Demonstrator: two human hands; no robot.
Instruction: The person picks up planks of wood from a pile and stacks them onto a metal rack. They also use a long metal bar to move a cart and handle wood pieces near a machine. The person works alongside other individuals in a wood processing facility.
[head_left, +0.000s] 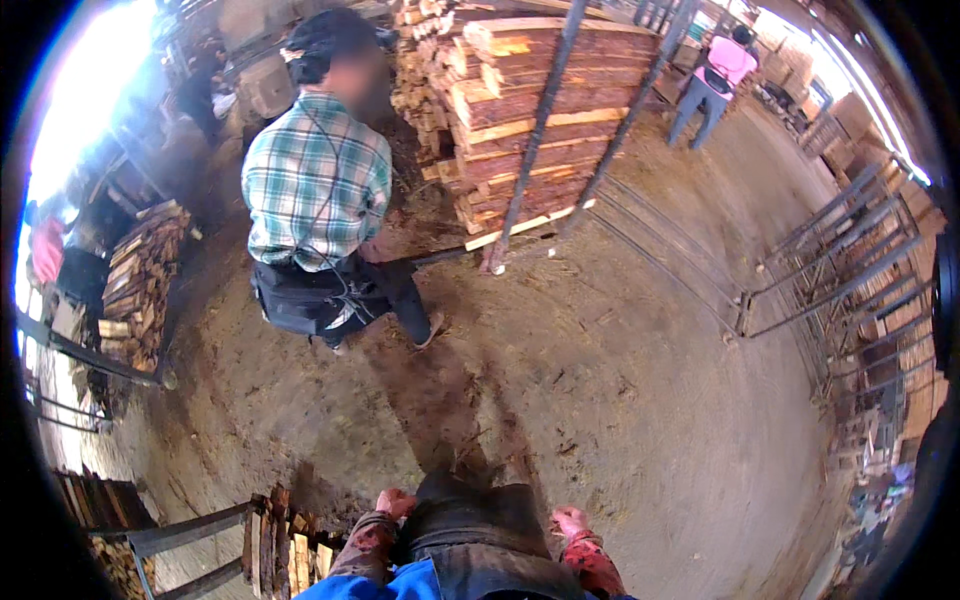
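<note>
No wood is visibly being gripped by the left hand (397, 502) or the right hand (570, 520); both are being held low beside the dark clothing (480, 535), fingers seemingly curled, though whether they are being clenched cannot be told. Beside the left sleeve (368, 545), short wood pieces (264, 540) are being kept in a cluster near a metal bar (190, 530). Ahead, a tall wood stack (590, 100) is being flanked by upright bars (541, 120), apparently well built up; what is left cannot be judged.
</note>
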